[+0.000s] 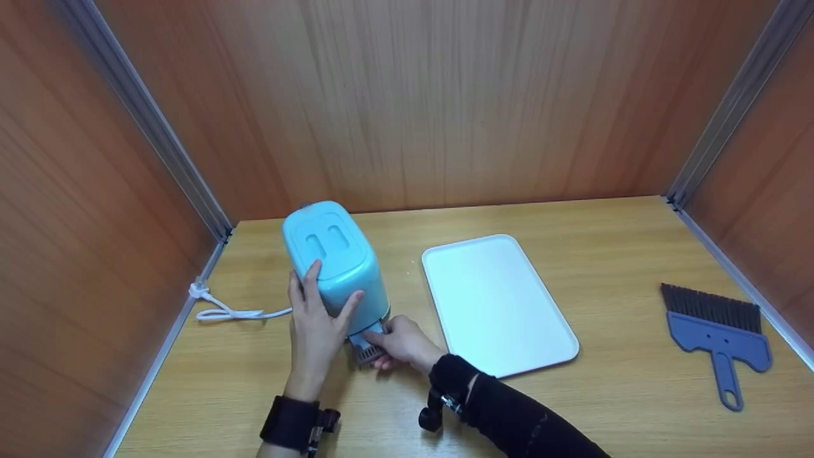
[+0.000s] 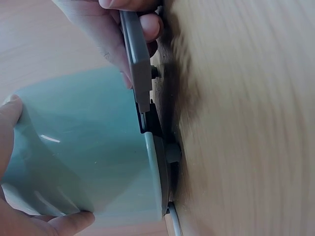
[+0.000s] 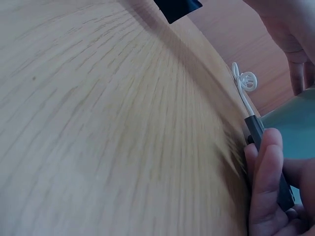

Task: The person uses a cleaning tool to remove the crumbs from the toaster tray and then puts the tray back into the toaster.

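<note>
The right hand (image 1: 405,341) pinches the grey end piece (image 2: 139,64), thumb on one face and fingers on the other; the hold looks firm enough for so slim a part. The piece juts from the blue toaster (image 1: 346,270) low at its near end, just above the table (image 1: 610,248), its inner end at a dark gap in the body. How deep it sits inside is hidden.

Just left of that pinch, the left hand (image 1: 316,331) grasps nothing — its fingers lie spread against the toaster, one reaching onto the top, the thumb along the near end.

The toaster itself stands directly beyond the right hand's grip, base down. Its shell looks like smooth, glossy plastic or painted metal: stiff, probably fairly light for its bulk, and apt to slide under a sideways tug. A broad palm across the flanks should steady it best. The grey piece seems rigid but thin, likely to bind if twisted — its outer end, held level, is the place to take it.

Left of both hands, the white cord (image 1: 245,314) lies looped by the side wall (image 1: 82,254). Right of the pinch rests a white tray (image 1: 499,305), near the right forearm; well beyond that, a blue brush (image 1: 718,343).
</note>
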Demonstrator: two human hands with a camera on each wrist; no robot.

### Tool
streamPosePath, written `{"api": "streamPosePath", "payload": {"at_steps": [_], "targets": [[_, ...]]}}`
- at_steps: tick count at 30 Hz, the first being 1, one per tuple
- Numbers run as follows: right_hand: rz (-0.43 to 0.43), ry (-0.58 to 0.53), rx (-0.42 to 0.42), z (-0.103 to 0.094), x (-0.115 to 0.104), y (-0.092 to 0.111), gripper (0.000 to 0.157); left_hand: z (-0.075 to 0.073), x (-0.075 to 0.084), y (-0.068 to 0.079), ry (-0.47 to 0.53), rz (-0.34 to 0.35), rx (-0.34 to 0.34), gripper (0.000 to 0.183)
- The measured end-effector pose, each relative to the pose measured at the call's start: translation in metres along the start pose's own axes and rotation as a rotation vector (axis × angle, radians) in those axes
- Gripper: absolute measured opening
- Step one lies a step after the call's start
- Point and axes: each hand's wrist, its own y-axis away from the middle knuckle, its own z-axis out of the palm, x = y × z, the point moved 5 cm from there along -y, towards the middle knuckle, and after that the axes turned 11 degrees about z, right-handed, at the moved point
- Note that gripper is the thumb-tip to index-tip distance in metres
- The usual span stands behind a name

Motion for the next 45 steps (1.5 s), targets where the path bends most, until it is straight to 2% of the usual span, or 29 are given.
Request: {"api": "streamPosePath", "payload": {"at_steps": [9,29,39,45], "targets": [[0.000,-0.023,-0.027,0.001,0.005,0.004,0.025,0.002,-0.001,0.002,-0.027,0.050,0.037,0.089],[0.009,-0.041,-0.075,0.000,0.013,0.015,0.025,0.002,-0.002,0.000,-0.032,-0.006,-0.001,0.089],[0.016,-0.052,-0.081,-0.001,0.016,0.020,0.023,0.002,0.000,0.000,-0.027,0.053,0.042,0.088],[0.003,-0.059,-0.088,-0.001,0.018,0.024,0.023,0.002,0.000,0.000,-0.026,0.023,0.023,0.089]]}}
